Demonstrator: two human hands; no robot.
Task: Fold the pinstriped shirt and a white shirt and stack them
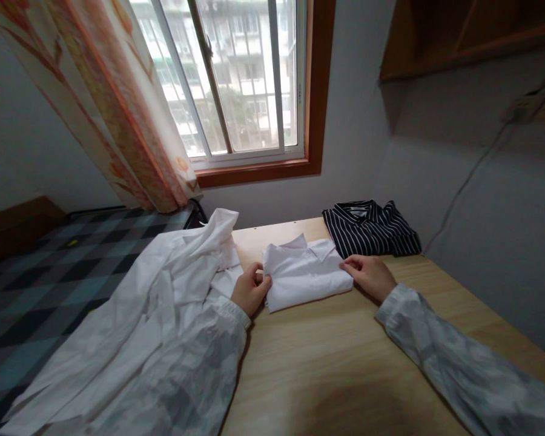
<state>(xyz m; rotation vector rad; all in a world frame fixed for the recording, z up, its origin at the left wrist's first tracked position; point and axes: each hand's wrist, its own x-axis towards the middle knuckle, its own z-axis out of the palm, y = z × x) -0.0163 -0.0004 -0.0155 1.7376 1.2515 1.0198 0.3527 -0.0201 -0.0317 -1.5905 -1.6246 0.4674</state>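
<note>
A white collared shirt, folded into a neat rectangle, lies on the wooden table with its collar toward the window. My left hand pinches its left edge between thumb and fingers. At the opposite edge, my right hand has its thumb and fingertips closed on the fabric. Just beyond my right hand sits a folded black shirt with white stripes. Loose white clothing is heaped to the left, partly behind my left sleeve.
The pale wooden table meets the wall on the right. A bed with a dark checked cover stands at the left. Ahead are a window and a floral curtain. A cable hangs down the right wall below a wooden shelf.
</note>
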